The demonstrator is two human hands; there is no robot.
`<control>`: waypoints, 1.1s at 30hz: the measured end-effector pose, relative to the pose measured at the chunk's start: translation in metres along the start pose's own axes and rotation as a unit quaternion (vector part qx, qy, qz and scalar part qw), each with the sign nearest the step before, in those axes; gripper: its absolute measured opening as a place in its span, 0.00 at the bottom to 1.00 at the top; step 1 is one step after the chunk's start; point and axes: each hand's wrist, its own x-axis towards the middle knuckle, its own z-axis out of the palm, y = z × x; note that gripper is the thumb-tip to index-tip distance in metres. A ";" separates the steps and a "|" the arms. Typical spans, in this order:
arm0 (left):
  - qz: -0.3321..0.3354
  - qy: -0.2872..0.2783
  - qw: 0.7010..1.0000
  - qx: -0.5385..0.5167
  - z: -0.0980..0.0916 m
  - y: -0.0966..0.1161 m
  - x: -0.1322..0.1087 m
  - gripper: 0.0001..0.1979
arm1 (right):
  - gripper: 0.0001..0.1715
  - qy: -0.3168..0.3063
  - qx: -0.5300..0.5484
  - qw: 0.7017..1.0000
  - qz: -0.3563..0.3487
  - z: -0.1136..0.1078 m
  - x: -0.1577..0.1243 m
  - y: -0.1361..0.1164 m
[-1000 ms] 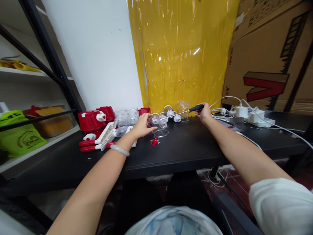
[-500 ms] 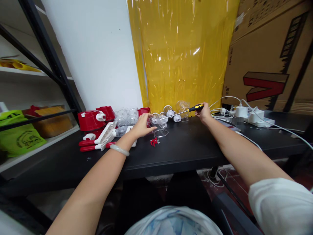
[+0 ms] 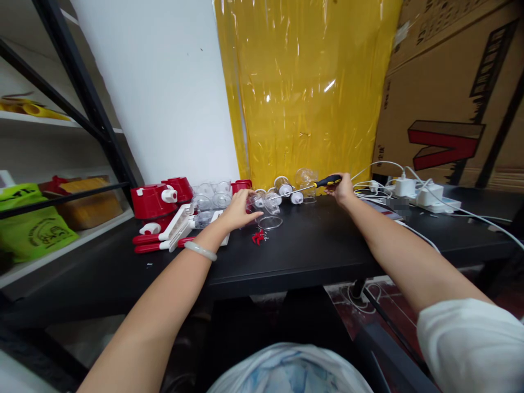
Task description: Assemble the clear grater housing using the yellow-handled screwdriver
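Note:
My right hand (image 3: 343, 190) is closed round the end of a black and yellow screwdriver (image 3: 328, 180), whose long metal shaft slants down to the left. The shaft reaches toward a clear plastic piece (image 3: 272, 204); whether the tip touches a screw is too small to tell. My left hand (image 3: 238, 210) curls its fingers round the left side of the clear part, its thumb pointing right. Just below lies a clear ring (image 3: 270, 222). Small red pieces (image 3: 258, 237) with several screws lie in front of it on the black table (image 3: 311, 245).
Red housings (image 3: 152, 201), clear cups (image 3: 212, 195) and white pieces with red handles (image 3: 147, 244) crowd the left. White-capped cylinders (image 3: 283, 186) stand behind. A power strip (image 3: 436, 201) with cables is at right; yellow film (image 3: 303, 98) and a cardboard box (image 3: 442, 109) rise behind.
The screwdriver handle has turned in my right hand: less of its yellow marking shows now. My left hand stays in the same place.

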 end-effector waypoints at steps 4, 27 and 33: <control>-0.003 -0.002 1.000 -0.003 0.000 0.000 0.000 0.28 | 0.16 -0.010 0.014 1.000 -0.002 0.000 0.000 0.000; -0.020 -0.005 0.999 -0.031 0.000 -0.002 0.000 0.29 | 0.17 -0.020 0.018 1.000 0.005 0.001 -0.005 -0.004; -0.010 -0.005 0.999 -0.032 0.000 -0.001 0.001 0.29 | 0.12 -0.018 0.001 1.000 -0.005 0.001 -0.005 0.000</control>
